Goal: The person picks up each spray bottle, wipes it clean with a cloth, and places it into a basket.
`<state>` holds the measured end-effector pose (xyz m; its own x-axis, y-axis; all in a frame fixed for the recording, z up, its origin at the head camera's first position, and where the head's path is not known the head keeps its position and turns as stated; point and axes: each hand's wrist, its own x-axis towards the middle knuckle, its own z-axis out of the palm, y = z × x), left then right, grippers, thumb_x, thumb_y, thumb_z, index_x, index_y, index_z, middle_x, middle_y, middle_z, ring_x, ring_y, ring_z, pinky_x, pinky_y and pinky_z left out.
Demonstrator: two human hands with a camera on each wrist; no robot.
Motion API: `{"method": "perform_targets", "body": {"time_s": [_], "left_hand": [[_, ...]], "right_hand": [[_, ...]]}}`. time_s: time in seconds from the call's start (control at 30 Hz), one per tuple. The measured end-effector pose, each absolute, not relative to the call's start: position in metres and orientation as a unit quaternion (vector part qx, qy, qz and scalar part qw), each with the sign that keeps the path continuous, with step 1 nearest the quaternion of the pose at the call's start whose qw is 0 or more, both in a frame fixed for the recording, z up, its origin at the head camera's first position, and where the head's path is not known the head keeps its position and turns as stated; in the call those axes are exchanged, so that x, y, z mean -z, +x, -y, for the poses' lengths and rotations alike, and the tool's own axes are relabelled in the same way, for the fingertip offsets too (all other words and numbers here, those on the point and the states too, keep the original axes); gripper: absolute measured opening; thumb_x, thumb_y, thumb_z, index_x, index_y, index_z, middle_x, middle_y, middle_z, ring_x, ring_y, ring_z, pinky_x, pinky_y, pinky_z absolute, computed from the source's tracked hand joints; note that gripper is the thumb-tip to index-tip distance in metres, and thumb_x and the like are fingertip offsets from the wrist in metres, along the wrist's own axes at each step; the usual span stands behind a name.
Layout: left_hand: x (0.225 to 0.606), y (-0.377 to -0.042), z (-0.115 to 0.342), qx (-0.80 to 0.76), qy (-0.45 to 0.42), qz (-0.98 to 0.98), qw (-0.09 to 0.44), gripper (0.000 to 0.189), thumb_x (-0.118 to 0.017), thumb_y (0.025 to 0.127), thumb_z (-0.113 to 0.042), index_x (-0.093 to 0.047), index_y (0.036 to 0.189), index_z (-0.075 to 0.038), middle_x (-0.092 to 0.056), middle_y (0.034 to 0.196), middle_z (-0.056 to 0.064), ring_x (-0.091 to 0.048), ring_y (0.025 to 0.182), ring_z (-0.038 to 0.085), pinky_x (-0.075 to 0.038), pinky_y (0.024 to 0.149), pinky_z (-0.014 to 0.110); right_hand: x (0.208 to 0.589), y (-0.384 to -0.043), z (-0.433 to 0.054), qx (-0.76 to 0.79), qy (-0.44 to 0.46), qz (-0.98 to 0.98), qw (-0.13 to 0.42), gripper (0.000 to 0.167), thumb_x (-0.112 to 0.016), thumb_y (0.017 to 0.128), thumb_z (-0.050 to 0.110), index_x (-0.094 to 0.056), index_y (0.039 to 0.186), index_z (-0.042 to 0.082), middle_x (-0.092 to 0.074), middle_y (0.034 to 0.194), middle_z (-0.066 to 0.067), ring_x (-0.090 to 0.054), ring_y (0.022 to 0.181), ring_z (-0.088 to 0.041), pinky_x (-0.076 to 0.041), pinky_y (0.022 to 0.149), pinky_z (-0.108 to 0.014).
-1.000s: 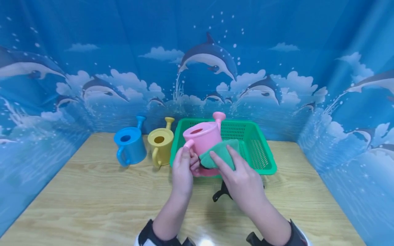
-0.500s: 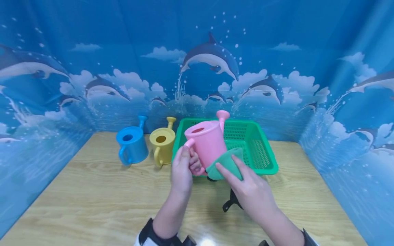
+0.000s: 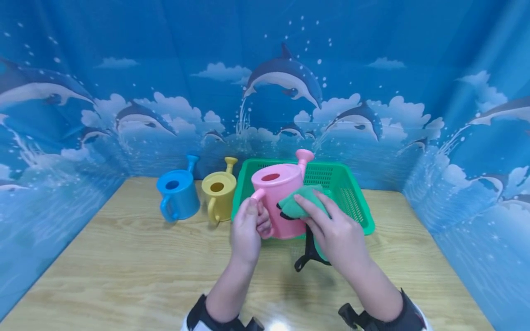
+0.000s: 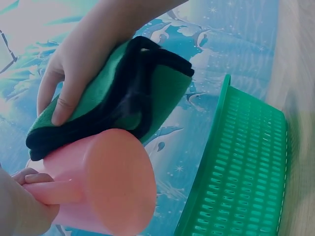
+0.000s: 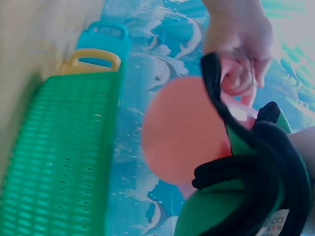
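Note:
My left hand (image 3: 248, 227) grips the handle of a pink watering can (image 3: 275, 195), held up in front of the green basket. The spout points away to the back right. My right hand (image 3: 339, 232) holds a folded green cloth (image 3: 295, 208) with black edging against the can's right side. In the left wrist view the thumb lies on one face of the cloth (image 4: 167, 93), and its black edge runs along the can's side (image 4: 120, 182). The right wrist view shows the can's round pink base (image 5: 182, 130). A black loop (image 3: 304, 262) hangs from the cloth below my right hand.
A green perforated basket (image 3: 366, 223) stands on the wooden table (image 3: 165, 271) behind the pink can. To its left are a yellow watering can (image 3: 224, 197) and a blue watering can (image 3: 184, 197), both upright. A dolphin-print curtain (image 3: 265, 110) encloses the table's back and sides.
The cloth has gone down toward the pink can's base, then back up its right side with my right hand. The can has shifted slightly right and stands more upright; my left hand keeps its grip.

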<state>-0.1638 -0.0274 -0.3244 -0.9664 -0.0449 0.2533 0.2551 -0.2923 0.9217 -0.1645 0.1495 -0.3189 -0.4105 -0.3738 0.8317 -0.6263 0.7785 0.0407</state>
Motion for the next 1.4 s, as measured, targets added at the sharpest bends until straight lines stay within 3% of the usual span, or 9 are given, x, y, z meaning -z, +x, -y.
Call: {"method": "perform_targets", "body": {"time_s": [0.07, 0.17, 0.3, 0.43, 0.6, 0.77, 1.07, 1.3, 1.4], "left_hand": [[0.324, -0.163, 0.028, 0.798, -0.081, 0.591, 0.085, 0.034, -0.030, 0.107, -0.033, -0.036, 0.083, -0.009, -0.031, 0.065, 0.002, -0.033, 0.055, 0.011, -0.032, 0.052, 0.020], [0.325, -0.163, 0.028, 0.798, -0.072, 0.594, 0.071, 0.036, -0.030, 0.106, -0.036, -0.037, 0.084, -0.009, -0.032, 0.065, 0.002, -0.034, 0.055, 0.012, -0.035, 0.054, 0.021], [0.326, -0.164, 0.028, 0.803, -0.069, 0.589, 0.060, 0.036, -0.030, 0.106, -0.036, -0.035, 0.083, -0.009, -0.030, 0.064, 0.002, -0.032, 0.054, 0.012, -0.036, 0.054, 0.022], [0.327, -0.166, 0.030, 0.808, -0.071, 0.582, 0.057, 0.036, -0.028, 0.106, -0.036, -0.034, 0.081, -0.010, -0.029, 0.063, 0.001, -0.031, 0.053, 0.011, -0.036, 0.053, 0.022], [0.329, -0.170, 0.033, 0.822, -0.079, 0.562, 0.055, 0.038, -0.025, 0.107, -0.034, -0.032, 0.079, -0.011, -0.028, 0.062, -0.002, -0.028, 0.051, 0.010, -0.029, 0.053, 0.022], [0.331, -0.174, 0.034, 0.828, -0.070, 0.553, 0.065, 0.038, -0.024, 0.107, -0.035, -0.033, 0.078, -0.011, -0.028, 0.062, -0.002, -0.028, 0.051, 0.010, -0.029, 0.053, 0.022], [0.329, -0.176, 0.037, 0.843, -0.061, 0.528, 0.080, 0.038, -0.021, 0.107, -0.034, -0.033, 0.078, -0.013, -0.028, 0.061, -0.003, -0.027, 0.051, 0.009, -0.027, 0.052, 0.022], [0.328, -0.177, 0.041, 0.846, -0.063, 0.525, 0.076, 0.039, -0.020, 0.107, -0.034, -0.031, 0.076, -0.013, -0.026, 0.059, -0.005, -0.024, 0.048, 0.008, -0.025, 0.049, 0.022], [0.328, -0.176, 0.042, 0.845, -0.066, 0.525, 0.075, 0.040, -0.020, 0.107, -0.035, -0.031, 0.075, -0.013, -0.026, 0.058, -0.005, -0.024, 0.047, 0.008, -0.025, 0.048, 0.022]], "right_hand": [[0.314, -0.169, -0.150, -0.152, 0.297, 0.828, 0.451, 0.037, -0.041, 0.102, 0.038, -0.063, 0.126, 0.019, -0.068, 0.110, -0.020, -0.070, 0.066, -0.030, -0.051, 0.046, -0.034], [0.306, -0.174, -0.152, -0.169, 0.288, 0.831, 0.445, 0.032, -0.061, 0.095, 0.027, -0.062, 0.126, 0.018, -0.068, 0.109, -0.018, -0.070, 0.069, -0.030, -0.052, 0.048, -0.035], [0.302, -0.175, -0.154, -0.176, 0.277, 0.842, 0.427, 0.048, -0.075, 0.081, 0.013, -0.062, 0.127, 0.019, -0.068, 0.111, -0.017, -0.070, 0.075, -0.031, -0.053, 0.051, -0.036], [0.305, -0.174, -0.156, -0.168, 0.277, 0.850, 0.415, 0.033, -0.058, 0.096, 0.031, -0.062, 0.127, 0.020, -0.067, 0.112, -0.017, -0.071, 0.079, -0.031, -0.054, 0.053, -0.037], [0.314, -0.172, -0.157, -0.156, 0.292, 0.851, 0.408, 0.041, -0.038, 0.101, 0.042, -0.061, 0.128, 0.021, -0.067, 0.113, -0.015, -0.069, 0.069, -0.025, -0.049, 0.047, -0.029], [0.322, -0.168, -0.159, -0.150, 0.300, 0.853, 0.400, 0.043, -0.035, 0.102, 0.043, -0.062, 0.127, 0.021, -0.067, 0.113, -0.013, -0.065, 0.059, -0.020, -0.045, 0.045, -0.024], [0.334, -0.158, -0.164, -0.156, 0.303, 0.861, 0.377, 0.045, -0.033, 0.101, 0.045, -0.062, 0.126, 0.021, -0.068, 0.112, -0.013, -0.068, 0.065, -0.020, -0.045, 0.044, -0.021], [0.338, -0.155, -0.166, -0.182, 0.304, 0.861, 0.366, 0.045, -0.036, 0.100, 0.046, -0.062, 0.126, 0.021, -0.069, 0.110, -0.011, -0.071, 0.082, -0.024, -0.054, 0.053, -0.027], [0.336, -0.156, -0.165, -0.201, 0.300, 0.862, 0.357, 0.037, -0.049, 0.098, 0.038, -0.061, 0.128, 0.020, -0.070, 0.109, -0.011, -0.070, 0.089, -0.025, -0.057, 0.061, -0.032]]}}
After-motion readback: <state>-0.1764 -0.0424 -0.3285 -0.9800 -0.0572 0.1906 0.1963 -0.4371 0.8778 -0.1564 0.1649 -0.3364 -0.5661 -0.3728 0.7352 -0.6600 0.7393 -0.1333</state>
